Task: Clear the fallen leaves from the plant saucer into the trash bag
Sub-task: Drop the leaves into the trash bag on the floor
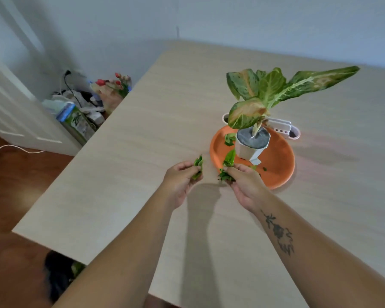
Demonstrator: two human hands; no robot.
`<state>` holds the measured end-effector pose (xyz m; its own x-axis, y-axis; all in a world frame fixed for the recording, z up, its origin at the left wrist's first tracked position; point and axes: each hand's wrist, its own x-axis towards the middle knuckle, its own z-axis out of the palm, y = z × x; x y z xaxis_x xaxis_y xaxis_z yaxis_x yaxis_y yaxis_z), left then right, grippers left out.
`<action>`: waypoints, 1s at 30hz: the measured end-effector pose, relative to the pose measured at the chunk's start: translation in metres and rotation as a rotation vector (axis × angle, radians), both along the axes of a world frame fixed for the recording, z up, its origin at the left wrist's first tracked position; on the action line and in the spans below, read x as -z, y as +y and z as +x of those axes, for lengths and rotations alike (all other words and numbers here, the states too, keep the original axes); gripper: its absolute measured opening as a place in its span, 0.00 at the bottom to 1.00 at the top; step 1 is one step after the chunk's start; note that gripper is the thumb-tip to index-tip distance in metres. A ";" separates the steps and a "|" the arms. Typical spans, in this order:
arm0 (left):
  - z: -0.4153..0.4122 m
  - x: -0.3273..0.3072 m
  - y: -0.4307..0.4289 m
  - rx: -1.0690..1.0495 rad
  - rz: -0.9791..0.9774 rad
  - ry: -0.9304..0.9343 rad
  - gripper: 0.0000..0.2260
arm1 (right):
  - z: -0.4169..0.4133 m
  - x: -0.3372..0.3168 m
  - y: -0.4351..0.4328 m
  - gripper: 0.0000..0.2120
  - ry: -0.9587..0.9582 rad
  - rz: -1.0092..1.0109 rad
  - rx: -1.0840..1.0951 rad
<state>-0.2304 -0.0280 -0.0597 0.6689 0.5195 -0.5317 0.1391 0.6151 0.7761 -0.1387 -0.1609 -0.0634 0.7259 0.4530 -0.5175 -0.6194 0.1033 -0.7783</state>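
Mid-collection: left hand (182, 177) and right hand (242, 178) each clamped on leaves, frame centre. More leaves (229, 138) lay in orange saucer (280, 165). Next probably: grab rest, carry to dark bag (58, 274), lower left.

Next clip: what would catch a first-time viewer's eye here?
The orange saucer on the pale table, with a variegated potted plant standing in it. Just in front, the left hand and right hand each pinch a bunch of green leaves, the right over the saucer's near rim.
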 end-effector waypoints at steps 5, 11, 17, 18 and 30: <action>-0.079 -0.002 0.045 -0.104 -0.010 -0.021 0.05 | -0.068 -0.008 0.056 0.05 0.019 0.030 -0.107; -0.196 0.001 0.102 -0.256 -0.041 -0.019 0.04 | -0.172 -0.009 0.129 0.04 0.065 0.019 -0.244; -0.326 0.004 0.152 -0.436 -0.045 0.002 0.03 | -0.291 -0.005 0.201 0.05 0.069 0.041 -0.421; -0.348 0.005 0.160 -0.456 -0.043 0.007 0.04 | -0.310 -0.003 0.214 0.05 0.070 0.042 -0.451; -0.504 0.051 0.209 -0.780 -0.111 0.118 0.08 | -0.446 0.037 0.305 0.05 0.116 -0.077 -0.802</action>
